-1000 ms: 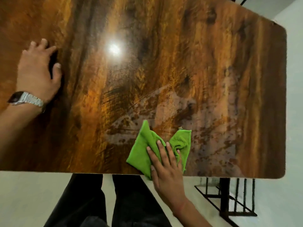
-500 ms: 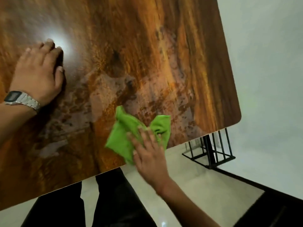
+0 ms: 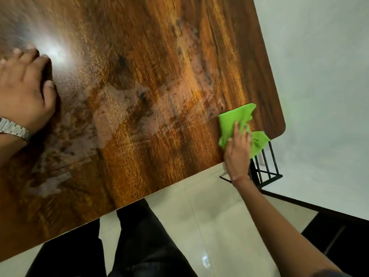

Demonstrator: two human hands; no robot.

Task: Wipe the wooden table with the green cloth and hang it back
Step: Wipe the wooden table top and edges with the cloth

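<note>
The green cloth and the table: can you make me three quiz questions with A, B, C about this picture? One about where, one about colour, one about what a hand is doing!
1. Where is the green cloth?
A. at the table's right near corner
B. under the watch hand
C. on the floor

2. What colour is the watch band?
A. red
B. silver
C. blue

3. What is the right hand doing?
A. hanging idle
B. pointing up
C. pressing the cloth on the wooden table

Answers:
1 A, the cloth lies by the rounded corner, partly over the near edge.
2 B, the metal band on the left hand wrist shines silver.
3 C, its fingers lie flat on the cloth.
</note>
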